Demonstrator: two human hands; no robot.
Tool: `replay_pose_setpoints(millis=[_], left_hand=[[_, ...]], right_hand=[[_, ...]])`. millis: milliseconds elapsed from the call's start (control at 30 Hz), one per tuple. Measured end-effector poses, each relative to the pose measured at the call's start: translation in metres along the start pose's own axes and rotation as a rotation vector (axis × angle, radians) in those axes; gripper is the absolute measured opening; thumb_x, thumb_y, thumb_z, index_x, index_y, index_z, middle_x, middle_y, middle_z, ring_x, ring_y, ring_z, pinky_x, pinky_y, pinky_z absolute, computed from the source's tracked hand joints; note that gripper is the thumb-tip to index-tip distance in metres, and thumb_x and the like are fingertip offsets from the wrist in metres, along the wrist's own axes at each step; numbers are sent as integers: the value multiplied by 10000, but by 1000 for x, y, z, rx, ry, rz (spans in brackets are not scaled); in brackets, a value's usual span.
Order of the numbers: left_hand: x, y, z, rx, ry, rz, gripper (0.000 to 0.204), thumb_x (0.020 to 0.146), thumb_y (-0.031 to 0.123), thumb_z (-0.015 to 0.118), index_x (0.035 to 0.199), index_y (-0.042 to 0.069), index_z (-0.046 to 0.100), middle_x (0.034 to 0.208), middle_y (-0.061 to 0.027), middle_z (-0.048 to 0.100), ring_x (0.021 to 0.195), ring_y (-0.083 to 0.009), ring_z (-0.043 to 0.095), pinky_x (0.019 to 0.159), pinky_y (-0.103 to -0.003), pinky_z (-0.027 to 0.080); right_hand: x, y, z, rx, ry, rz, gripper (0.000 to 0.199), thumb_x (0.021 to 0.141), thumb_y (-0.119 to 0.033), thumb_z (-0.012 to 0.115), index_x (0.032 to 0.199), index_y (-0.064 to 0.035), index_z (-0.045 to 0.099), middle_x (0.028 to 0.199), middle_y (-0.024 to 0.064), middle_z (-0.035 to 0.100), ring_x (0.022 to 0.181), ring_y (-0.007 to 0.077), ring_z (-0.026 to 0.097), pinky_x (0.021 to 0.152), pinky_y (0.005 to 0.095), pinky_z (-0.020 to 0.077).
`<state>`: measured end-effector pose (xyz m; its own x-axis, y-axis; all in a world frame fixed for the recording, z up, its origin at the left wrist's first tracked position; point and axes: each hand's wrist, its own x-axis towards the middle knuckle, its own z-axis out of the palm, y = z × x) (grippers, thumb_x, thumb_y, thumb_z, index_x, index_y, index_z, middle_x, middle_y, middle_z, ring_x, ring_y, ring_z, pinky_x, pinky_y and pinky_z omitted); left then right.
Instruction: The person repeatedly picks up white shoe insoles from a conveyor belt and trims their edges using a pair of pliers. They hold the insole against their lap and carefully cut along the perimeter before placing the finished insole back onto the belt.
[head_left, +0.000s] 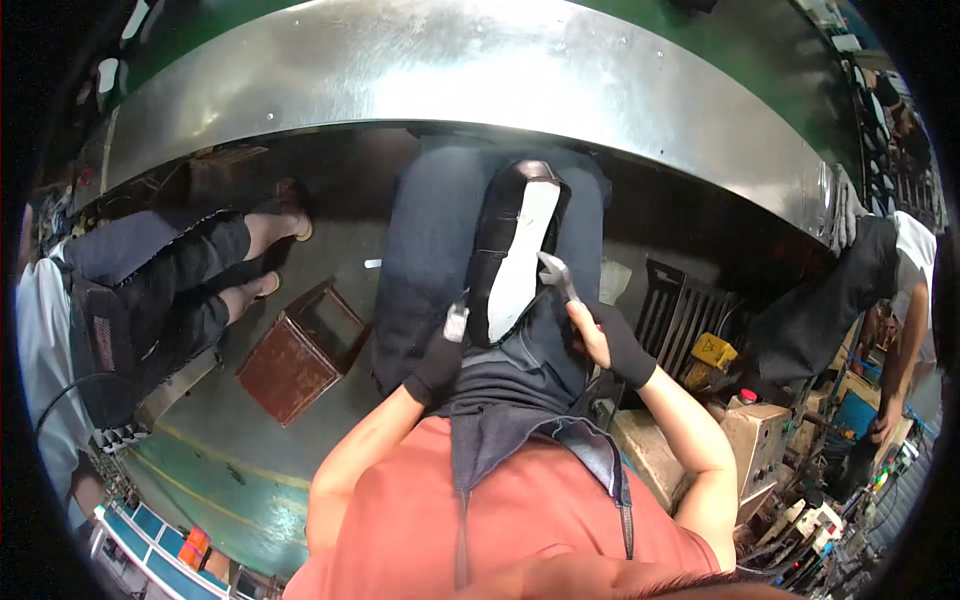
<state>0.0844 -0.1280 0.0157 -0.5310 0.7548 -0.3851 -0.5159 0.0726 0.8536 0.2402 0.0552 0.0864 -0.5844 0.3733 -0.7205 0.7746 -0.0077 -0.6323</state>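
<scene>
"Workshop all round, with green floor showing behind and left of the black shoe. What is closest to the wearer?"

"Nearest, just below the shoe, is a dark denim apron over a salmon-coloured shirt. Next come the thighs in dark blue trousers, and the shoe lies along them, white sole up."

"And the hands?"

"Both have dark coverings that leave fingers bare. The right hand, at the shoe's lower right, is closed round a hammer. Its metal head is right by the sole's edge; I can't tell whether they touch."

"The left one?"

"The left hand is at the shoe's lower left, with something whitish at its tip. I can't tell whether it grips the shoe or only rests there."

"Further out?"

"Left of the shoe, a rusty red-brown box stands on the floor. On the right are a yellow object and a beige box with a red knob. Beyond the shoe's far end runs a desk with a broad shiny metal edge. Well apart, one person is on the shoe's left, another on its right."
</scene>
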Motion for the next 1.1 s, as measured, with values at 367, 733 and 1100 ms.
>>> replay_pose_setpoints(millis=[367, 733, 1100], left_hand=[[28, -33, 6, 443, 69, 190, 433, 862, 201, 664, 1207, -7, 503, 1031, -153, 656, 953, -261, 644, 823, -363, 499], [-17, 97, -59, 1066, -314, 213, 915, 713, 407, 814, 1403, 9, 364, 1403, -236, 424, 1357, -335, 354, 1120, -427, 265], [48, 27, 25, 863, 104, 480, 744, 861, 202, 678, 1431, -67, 283, 1390, -265, 444, 1321, -326, 424, 1085, -361, 336]], right_hand=[[-24, -117, -21, -265, -137, -505, 302, 943, -309, 556, 901, -20, 634, 834, 201, 643, 768, 350, 625, 654, 385, 473], [-31, -26, -31, -155, 14, -255, 344, 992, -282, 501, 814, 1, 581, 666, 31, 559, 630, 106, 518, 586, 283, 423], [-70, -40, -16, 302, -43, -84, 433, 1007, -376, 458, 843, 10, 562, 712, 15, 554, 664, 113, 590, 614, 282, 460]])
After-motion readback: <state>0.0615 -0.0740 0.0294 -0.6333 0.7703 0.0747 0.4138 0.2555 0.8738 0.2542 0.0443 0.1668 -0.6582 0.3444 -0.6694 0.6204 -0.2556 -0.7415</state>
